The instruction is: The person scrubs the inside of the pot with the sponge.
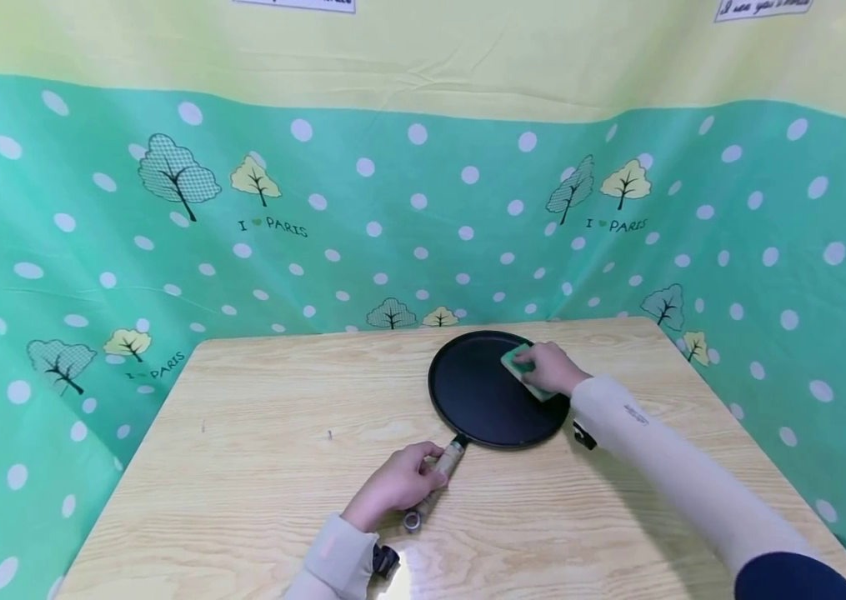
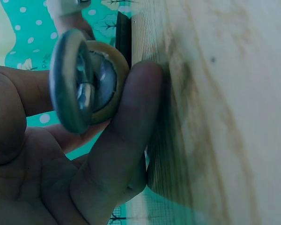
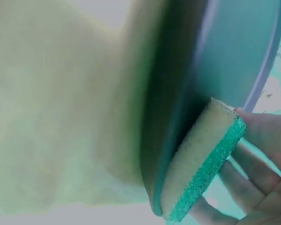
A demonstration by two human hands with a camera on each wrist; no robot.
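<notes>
A round black flat pan [image 1: 478,392] lies on the wooden table, its handle [image 1: 447,463] pointing toward me. My left hand [image 1: 402,479] grips that light-coloured handle between thumb and fingers. In the left wrist view the metal ring [image 2: 70,82] at the handle's end shows close up, with fingers on both sides. On the right side of the pan, my right hand [image 1: 552,367] holds a sponge [image 1: 516,360] against the cooking surface. The right wrist view shows the sponge [image 3: 203,161] with its green scouring layer toward the fingers and its pale side toward the pan.
The wooden table [image 1: 265,433] extends on both sides of the pan. A green and yellow patterned cloth [image 1: 392,200] hangs behind and along both sides. Dark wrist straps show under both sleeves [image 1: 663,467].
</notes>
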